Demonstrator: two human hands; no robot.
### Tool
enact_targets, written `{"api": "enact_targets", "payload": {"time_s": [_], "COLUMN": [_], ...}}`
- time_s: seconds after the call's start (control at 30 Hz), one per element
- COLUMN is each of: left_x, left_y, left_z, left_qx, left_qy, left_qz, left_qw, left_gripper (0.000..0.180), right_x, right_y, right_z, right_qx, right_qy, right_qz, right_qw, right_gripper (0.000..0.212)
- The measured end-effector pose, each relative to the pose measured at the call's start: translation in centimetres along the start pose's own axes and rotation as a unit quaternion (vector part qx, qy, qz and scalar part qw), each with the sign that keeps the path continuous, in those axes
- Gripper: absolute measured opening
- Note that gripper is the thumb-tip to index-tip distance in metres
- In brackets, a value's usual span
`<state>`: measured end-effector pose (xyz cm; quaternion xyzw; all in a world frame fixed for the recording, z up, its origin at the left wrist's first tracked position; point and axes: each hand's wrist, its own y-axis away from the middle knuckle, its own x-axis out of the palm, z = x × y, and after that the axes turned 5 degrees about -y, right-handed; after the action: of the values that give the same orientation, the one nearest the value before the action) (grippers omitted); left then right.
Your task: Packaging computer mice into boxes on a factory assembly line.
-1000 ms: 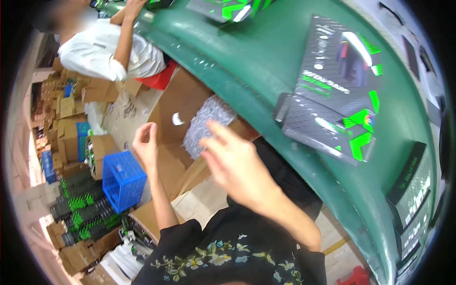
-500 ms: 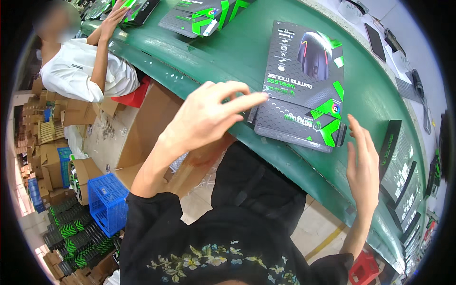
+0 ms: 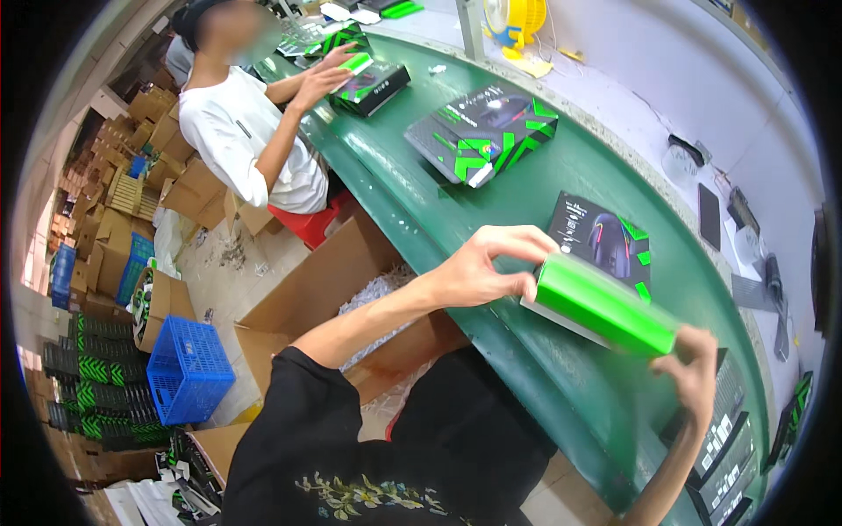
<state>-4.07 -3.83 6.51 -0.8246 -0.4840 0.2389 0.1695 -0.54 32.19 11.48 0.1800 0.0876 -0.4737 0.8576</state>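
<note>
A black mouse box [image 3: 605, 241] with a mouse pictured on its face lies at the near part of the green table. At its near end a bright green panel [image 3: 605, 307] stands up, slightly smeared by motion. My left hand [image 3: 487, 267] pinches the panel's left end between thumb and fingers. Curled at the other end, my right hand [image 3: 688, 373] has its fingers against the panel's right corner. Whether the panel is a flap of the box or a separate piece, I cannot tell.
Another mouse box [image 3: 482, 131] lies farther along the green table [image 3: 386, 210]. A co-worker in white [image 3: 237, 131] handles a similar box [image 3: 373, 88] at the far left. More dark boxes [image 3: 724, 447] lie at right. Below stand an open carton [image 3: 298, 289] and a blue crate [image 3: 189, 368].
Both hands have come onto the box's near end, where a green panel now shows. The view has swung, bringing more of the co-worker and the far table into sight.
</note>
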Motion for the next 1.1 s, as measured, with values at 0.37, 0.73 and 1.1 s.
{"api": "enact_targets", "payload": {"time_s": [0.37, 0.73, 1.1], "left_x": [1.9, 1.9, 3.1], "left_y": [-3.9, -3.4, -2.5], "left_z": [-3.0, -0.4, -0.7], "left_qx": [-0.081, 0.02, 0.076], "left_qy": [0.302, 0.269, 0.079], "left_qz": [-0.182, -0.152, -0.129], "left_qw": [0.932, 0.951, 0.986], "left_gripper": [0.046, 0.015, 0.018], "right_x": [2.8, 3.9, 1.6], "right_y": [-4.7, -4.3, -0.8], "right_z": [-0.7, 1.1, 3.0], "right_qx": [-0.221, -0.32, -0.239], "right_qy": [-0.383, -0.325, -0.079], "right_qz": [-0.221, -0.11, -0.18], "right_qw": [0.869, 0.883, 0.951], "right_gripper": [0.061, 0.031, 0.042]}}
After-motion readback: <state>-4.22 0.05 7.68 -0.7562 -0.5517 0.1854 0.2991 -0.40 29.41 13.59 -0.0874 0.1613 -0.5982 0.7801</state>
